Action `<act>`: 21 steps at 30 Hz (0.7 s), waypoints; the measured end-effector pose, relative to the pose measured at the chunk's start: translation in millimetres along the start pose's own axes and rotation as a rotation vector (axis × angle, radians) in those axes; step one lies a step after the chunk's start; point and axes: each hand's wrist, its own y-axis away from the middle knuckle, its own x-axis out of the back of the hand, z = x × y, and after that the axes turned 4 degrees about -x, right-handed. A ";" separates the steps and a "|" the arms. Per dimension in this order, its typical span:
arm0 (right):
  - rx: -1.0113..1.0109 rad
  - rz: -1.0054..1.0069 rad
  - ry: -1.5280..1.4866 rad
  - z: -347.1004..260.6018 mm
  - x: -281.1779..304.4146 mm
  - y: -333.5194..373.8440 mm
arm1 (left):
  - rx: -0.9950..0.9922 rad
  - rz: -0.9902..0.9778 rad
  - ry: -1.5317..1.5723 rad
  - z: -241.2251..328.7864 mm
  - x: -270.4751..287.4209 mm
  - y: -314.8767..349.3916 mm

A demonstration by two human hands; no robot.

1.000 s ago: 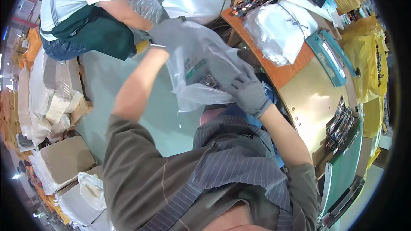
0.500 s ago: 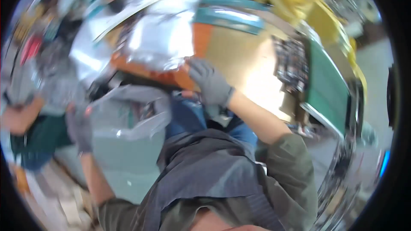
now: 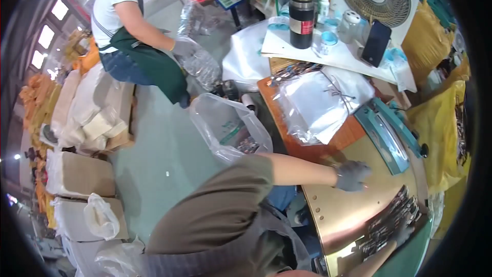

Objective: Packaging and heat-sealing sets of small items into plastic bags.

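Observation:
My left hand [image 3: 352, 176], in a grey glove, is over the gold-coloured work board [image 3: 333, 208], its fingers loosely bent and apart with nothing visible in them. At the lower right, my gloved right hand [image 3: 402, 234] touches a pile of dark, thin, glossy pieces [image 3: 392, 220] with mixed colours; its fingers are small and partly lost against the pile. Beyond the left hand lies a teal bar-type bag sealer [image 3: 382, 138]. Left of the sealer, a stack of clear plastic bags [image 3: 312, 100] with a dark tie rests on an orange-brown board [image 3: 294, 146].
An open clear plastic sack [image 3: 205, 133] with colourful pieces inside stands left of the table. A white shelf [image 3: 277, 46] bears a dark flask [image 3: 301, 20], jars and a phone [image 3: 376, 43]. Wrapped boxes [image 3: 84, 174] line the left. A co-worker [image 3: 136, 36] handles clear plastic farther off.
My view has swung to the right. My left hand has moved from beside the plastic sack to over the gold board; my right hand has moved from the plastic bags to the dark pile.

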 end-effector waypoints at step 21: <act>0.334 -0.799 -1.585 -98.1 -29.7 173.6 | 0.018 0.119 0.778 59.8 24.8 -44.1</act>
